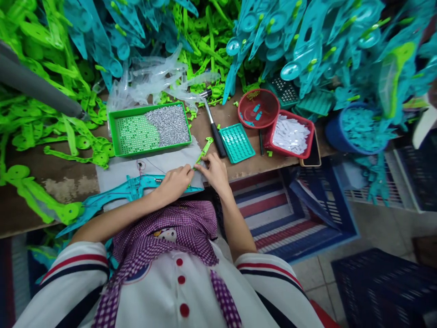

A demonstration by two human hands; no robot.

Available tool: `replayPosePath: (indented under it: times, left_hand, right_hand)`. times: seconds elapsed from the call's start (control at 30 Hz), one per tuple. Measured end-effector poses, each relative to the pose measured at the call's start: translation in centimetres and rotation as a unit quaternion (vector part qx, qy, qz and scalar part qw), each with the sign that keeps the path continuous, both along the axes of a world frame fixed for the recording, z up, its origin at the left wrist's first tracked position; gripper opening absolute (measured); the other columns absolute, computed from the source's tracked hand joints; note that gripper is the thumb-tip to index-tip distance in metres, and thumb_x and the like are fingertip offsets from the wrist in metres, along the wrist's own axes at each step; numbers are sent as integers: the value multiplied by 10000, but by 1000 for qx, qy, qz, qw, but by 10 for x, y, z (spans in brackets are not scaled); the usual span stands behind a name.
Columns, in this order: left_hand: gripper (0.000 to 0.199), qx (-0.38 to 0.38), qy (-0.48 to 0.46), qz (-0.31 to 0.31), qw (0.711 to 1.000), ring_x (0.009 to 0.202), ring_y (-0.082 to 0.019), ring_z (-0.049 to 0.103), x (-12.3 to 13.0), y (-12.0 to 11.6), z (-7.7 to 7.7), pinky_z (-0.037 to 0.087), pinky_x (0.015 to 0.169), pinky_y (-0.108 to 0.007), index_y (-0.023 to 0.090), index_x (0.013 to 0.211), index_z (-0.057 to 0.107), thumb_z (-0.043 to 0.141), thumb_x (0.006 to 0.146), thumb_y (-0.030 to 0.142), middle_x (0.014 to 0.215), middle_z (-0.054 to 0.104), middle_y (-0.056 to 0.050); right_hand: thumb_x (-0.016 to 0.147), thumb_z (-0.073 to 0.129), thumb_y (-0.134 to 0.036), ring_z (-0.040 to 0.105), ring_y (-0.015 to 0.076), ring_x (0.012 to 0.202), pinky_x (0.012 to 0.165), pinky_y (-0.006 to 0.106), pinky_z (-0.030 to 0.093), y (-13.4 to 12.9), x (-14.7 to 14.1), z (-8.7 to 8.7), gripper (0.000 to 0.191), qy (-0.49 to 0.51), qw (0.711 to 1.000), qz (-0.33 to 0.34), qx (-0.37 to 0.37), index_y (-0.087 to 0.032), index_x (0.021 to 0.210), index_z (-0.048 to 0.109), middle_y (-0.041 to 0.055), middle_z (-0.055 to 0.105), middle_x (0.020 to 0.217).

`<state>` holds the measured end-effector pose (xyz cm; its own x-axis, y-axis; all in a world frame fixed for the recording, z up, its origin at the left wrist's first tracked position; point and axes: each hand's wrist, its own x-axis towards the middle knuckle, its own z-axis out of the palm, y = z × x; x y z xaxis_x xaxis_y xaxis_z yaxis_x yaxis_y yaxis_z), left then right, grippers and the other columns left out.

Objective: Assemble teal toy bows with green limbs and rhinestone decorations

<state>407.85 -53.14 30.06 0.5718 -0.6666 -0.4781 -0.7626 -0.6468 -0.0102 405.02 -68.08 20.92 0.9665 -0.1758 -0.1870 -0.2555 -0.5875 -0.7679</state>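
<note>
My left hand (175, 182) and my right hand (215, 171) meet at the table's front edge, their fingers closed on a small lime-green plastic part (205, 149). The part points up and away between my fingertips; its near end is hidden by them. Under my left hand and forearm lies a long turquoise plastic body (136, 187), with a dark spring-like piece near my left wrist. Thin dark red wire loops over its middle. A pale sheet (114, 172) is spread beneath it. The hammer (217, 139) lies just beyond my right hand.
Behind stand a green tray (114, 136) of metal pins, a teal ridged tray (236, 143), a red bowl (244, 120), a red basket (309, 150) of white pieces, and a blue bucket (332, 136). Green and turquoise parts pile at the back. A phone (312, 155) lies right.
</note>
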Motion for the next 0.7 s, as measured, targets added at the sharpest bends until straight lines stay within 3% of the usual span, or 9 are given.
replayPosePath:
  times: [0.13,0.4,0.53,0.7]
  left_hand:
    - [403,-3,-17,-44,999,965,-221,629,-4,8,2,518,788,-312,96,1300,520,359,935,35,1050,583,-130]
    - [437,-110,46,-7,993,982,-206,634,2,40,-9,555,834,-334,162,1278,577,396,905,23,1143,583,-109]
    - [429,-141,78,24,987,919,-184,631,3,37,-14,552,822,-329,179,1246,601,404,893,34,1115,573,-82]
    - [414,-110,92,17,989,873,-189,612,9,30,-8,532,781,-328,169,1208,633,395,891,50,1086,545,-92]
  right_hand:
    - [919,529,-514,601,258,975,785,358,411,2,0,3,356,10,1000,3,-17,-197,1056,615,93,628,1083]
    - [920,503,-535,598,271,955,784,381,424,2,0,5,374,7,1000,6,-23,-198,1048,607,97,627,1070]
    - [914,513,-536,598,259,930,776,373,423,2,0,5,371,9,1000,8,-24,-197,1039,602,95,627,1072]
    - [929,472,-547,599,267,966,802,388,423,1,0,10,382,23,999,11,-26,-204,1038,600,100,624,1087]
